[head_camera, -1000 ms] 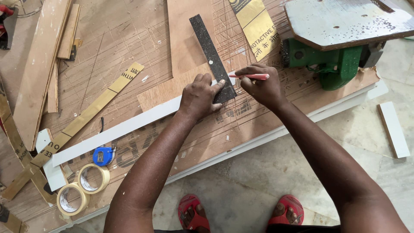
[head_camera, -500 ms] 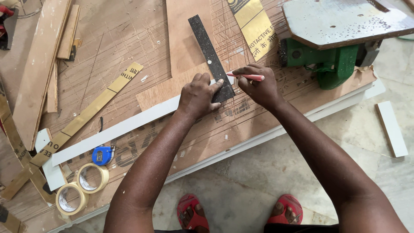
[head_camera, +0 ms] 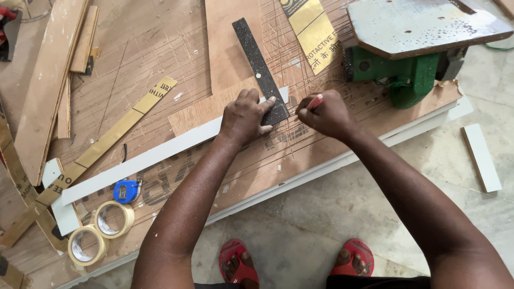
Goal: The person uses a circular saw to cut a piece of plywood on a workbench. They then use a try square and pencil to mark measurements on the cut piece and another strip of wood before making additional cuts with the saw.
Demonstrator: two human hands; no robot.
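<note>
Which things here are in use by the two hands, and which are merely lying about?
In use:
left hand pressing the black ruler
right hand gripping a red pencil
white strip beneath the ruler

Lying about:
blue tape measure
two tape rolls
green machine

Under the left hand's (head_camera: 246, 115) fingers lies a matt black ruler (head_camera: 259, 69), speckled and scuffed like worn metal, crossing a smooth white strip (head_camera: 139, 160) that looks like laminated board. The right hand's (head_camera: 324, 113) fingers pinch a glossy red pencil (head_camera: 315, 101) just beside the ruler, over a workboard (head_camera: 160, 48) of raw brown plywood, rough and scored with many fine cuts. Well left of the fingers sit pale paper tape rolls (head_camera: 99, 230) and a shiny blue plastic tape measure (head_camera: 126, 191); beyond the right fingers, a green painted metal tool (head_camera: 407, 75) carries a dull, scratched grey plate (head_camera: 423, 24).
</note>
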